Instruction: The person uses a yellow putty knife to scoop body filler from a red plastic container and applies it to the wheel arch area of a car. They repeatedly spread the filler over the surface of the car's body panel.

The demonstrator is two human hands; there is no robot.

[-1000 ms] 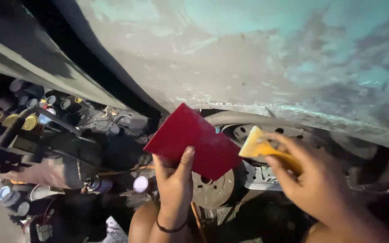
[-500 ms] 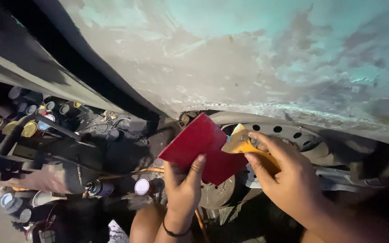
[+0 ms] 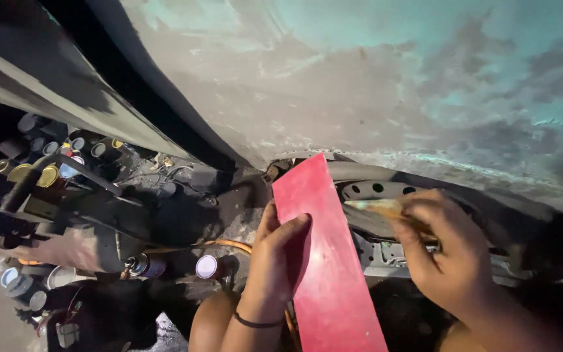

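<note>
Left hand clamped on a red flat board, thumb laid across its face, fingers behind; dark band at the wrist. Board held tilted, upper end just below the lip of the wheel arch. Right hand closed around a yellowish spreader — blade end pointing left, tip just beside the board's right edge (contact not confirmed; blade somewhat blurred). Hands near each other, not joined.

Above both: a large car body panel, grey filler and sanded patches over pale turquoise paint, surface uneven and mottled. Behind the hands, a wheel with round holes in its rim, set within the dark arch.

To the left, on the floor: a cluster of paint cans, some with gold lids, some silver, around a dark rack. Lower down, two small cans lying or standing near an orange hose. More tins at the lower left, dim.

Judged step: working material between spreader and board. To do it well — keep the board steady and angled toward the working hand, draw the blade flat across the board's edge rather than stabbing at it, take a modest even load, and keep the board clear of the panel's lip above (a knock there would mark the filler). Firm thumb pressure advisable; the board is long and only gripped near its middle.
</note>
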